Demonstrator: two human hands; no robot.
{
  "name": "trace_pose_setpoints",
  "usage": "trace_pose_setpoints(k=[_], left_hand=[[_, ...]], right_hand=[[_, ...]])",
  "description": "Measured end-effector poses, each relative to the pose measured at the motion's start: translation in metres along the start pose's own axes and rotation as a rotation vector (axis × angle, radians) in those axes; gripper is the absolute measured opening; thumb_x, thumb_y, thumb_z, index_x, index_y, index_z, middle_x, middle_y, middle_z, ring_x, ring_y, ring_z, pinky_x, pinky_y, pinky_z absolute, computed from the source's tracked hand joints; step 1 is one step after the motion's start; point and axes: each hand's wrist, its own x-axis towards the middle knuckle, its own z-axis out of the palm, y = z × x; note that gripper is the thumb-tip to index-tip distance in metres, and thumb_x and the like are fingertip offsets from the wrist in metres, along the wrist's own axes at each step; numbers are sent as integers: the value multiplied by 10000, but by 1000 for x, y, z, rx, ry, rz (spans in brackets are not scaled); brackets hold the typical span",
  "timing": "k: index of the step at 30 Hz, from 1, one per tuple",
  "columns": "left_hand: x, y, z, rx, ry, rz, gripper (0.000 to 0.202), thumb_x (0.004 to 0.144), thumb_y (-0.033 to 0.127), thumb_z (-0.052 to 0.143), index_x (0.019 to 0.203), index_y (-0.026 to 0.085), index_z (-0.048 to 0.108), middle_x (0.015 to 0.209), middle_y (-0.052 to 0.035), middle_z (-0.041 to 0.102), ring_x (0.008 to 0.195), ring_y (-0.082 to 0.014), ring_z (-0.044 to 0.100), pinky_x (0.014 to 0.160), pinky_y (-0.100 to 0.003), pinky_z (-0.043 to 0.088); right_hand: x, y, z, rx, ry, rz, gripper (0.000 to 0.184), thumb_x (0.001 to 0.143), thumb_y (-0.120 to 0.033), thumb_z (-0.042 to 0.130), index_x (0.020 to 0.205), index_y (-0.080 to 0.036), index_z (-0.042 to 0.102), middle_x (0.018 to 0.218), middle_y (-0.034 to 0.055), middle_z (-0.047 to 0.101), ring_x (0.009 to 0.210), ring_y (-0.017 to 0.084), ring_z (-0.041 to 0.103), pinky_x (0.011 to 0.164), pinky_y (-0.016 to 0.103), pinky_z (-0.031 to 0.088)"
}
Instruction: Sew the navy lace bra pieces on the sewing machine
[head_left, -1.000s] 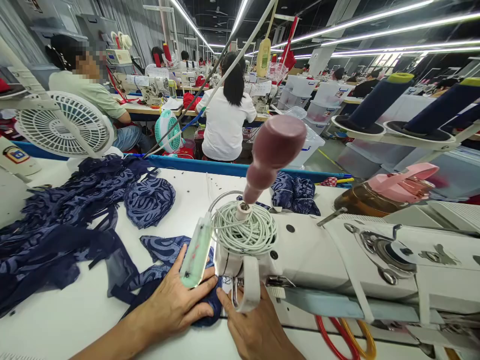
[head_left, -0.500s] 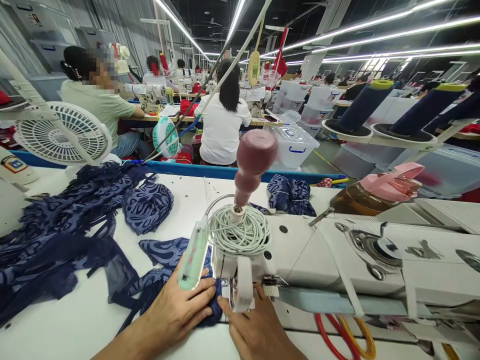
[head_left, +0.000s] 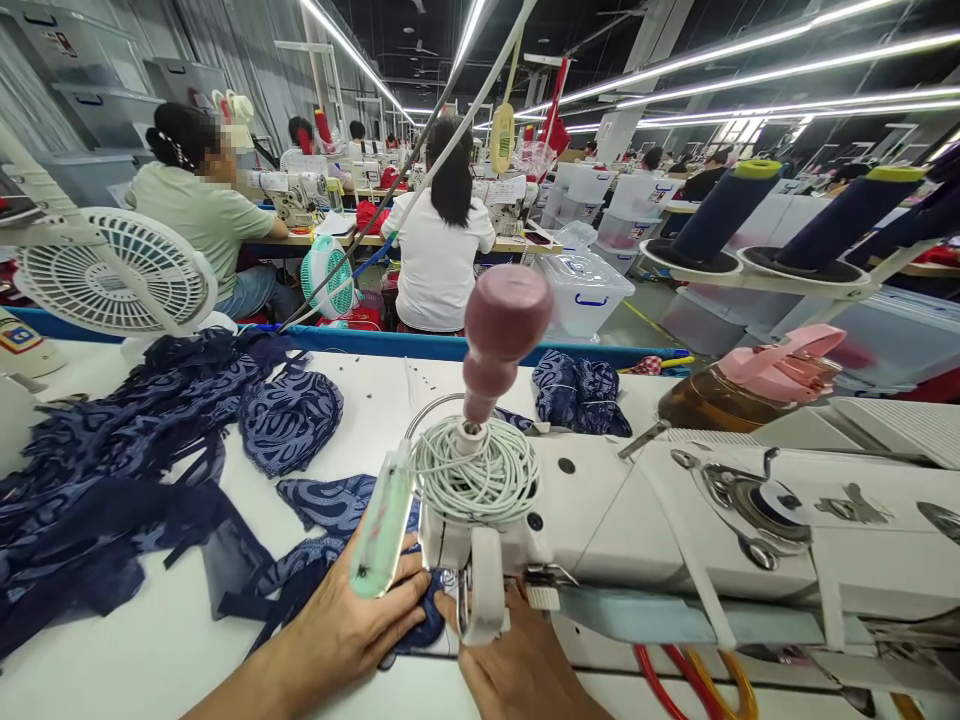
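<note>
My left hand lies flat with fingers stretched over a dark blue patterned lace piece on the white table, just left of the needle area of a white sewing machine. On the right side of that needle area is my right hand, its fingers pressed on the same fabric under the machine head; the fingertips are partly hidden by the machine. A pale green lamp on a flexible neck hangs over my left hand.
A heap of dark blue lace covers the table's left. A white fan stands at far left. A coiled white cable and a pink knob top the machine. Thread cones, a pink-lidded jug and seated workers lie beyond.
Both hands have stayed on the fabric by the needle, shifting slightly forward. The view has tilted a little, so the machine and pink knob sit differently in frame.
</note>
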Motion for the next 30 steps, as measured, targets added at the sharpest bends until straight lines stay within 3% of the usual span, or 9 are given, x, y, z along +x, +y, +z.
trace_pose_setpoints(k=[2, 6, 8, 10, 15, 18, 22, 26, 30], left_hand=[[1, 1, 2, 2, 18, 15, 240, 1005, 168, 429, 1097, 152, 650, 1059, -115, 727, 1062, -239, 673, 938, -391, 573], [-2, 6, 9, 61, 131, 170, 242, 1001, 85, 409, 1052, 108, 644, 977, -123, 745, 1038, -208, 683, 846, -275, 573], [-3, 8, 10, 69, 181, 165, 265, 1001, 62, 385, 1021, 111, 645, 948, -118, 754, 988, -189, 699, 793, -251, 573], [-4, 9, 8, 48, 151, 134, 271, 991, 55, 383, 1034, 116, 643, 952, -118, 756, 968, -185, 704, 760, -245, 578], [2, 6, -1, 22, 99, 94, 272, 955, 65, 424, 1089, 170, 636, 984, -89, 754, 862, -180, 709, 767, -276, 593], [0, 5, 2, 21, 69, 74, 305, 933, 58, 428, 1147, 152, 623, 980, -100, 743, 883, -195, 704, 712, -257, 590], [-9, 6, 12, 63, 42, 93, 330, 920, 40, 434, 1191, 108, 610, 1080, -153, 724, 977, -230, 695, 748, -293, 595], [-10, 7, 11, 28, 11, 58, 325, 926, 34, 439, 1195, 108, 607, 1102, -155, 713, 978, -226, 684, 714, -282, 589], [-4, 7, 5, 14, 20, 59, 318, 936, 50, 433, 1191, 129, 606, 1080, -131, 715, 923, -205, 680, 682, -263, 589]], right_hand=[[0, -1, -1, 17, 7, -15, 472, 840, -81, 479, 1285, -173, 608, 823, 72, 688, 883, 248, 645, 776, 350, 554], [-2, -1, 3, 20, 14, -20, 412, 850, -107, 523, 1239, -183, 636, 893, 62, 715, 920, 242, 644, 858, 362, 538], [-4, 0, 8, 22, 78, -13, 399, 851, -110, 500, 1214, -185, 646, 875, 61, 721, 936, 246, 647, 882, 371, 533], [-7, 1, 11, -7, 119, -25, 411, 858, -122, 486, 1235, -186, 637, 867, 72, 725, 952, 260, 652, 914, 403, 524], [-10, 4, 9, -104, 64, -84, 481, 882, -170, 528, 1361, -151, 563, 973, 119, 731, 1023, 290, 658, 888, 410, 535], [-3, 0, 0, -94, 90, -72, 430, 878, -151, 500, 1293, -128, 613, 941, 112, 737, 1010, 286, 657, 891, 407, 536], [6, -6, -7, -66, 160, -53, 357, 879, -128, 486, 1185, -128, 668, 966, 110, 739, 1003, 265, 647, 870, 355, 541], [0, -4, 2, -82, 144, -25, 382, 869, -125, 520, 1230, -146, 642, 924, 102, 735, 1056, 273, 633, 851, 340, 548], [-11, 1, 14, -117, 43, -31, 480, 861, -133, 512, 1336, -143, 579, 983, 130, 736, 1086, 306, 635, 788, 361, 575]])
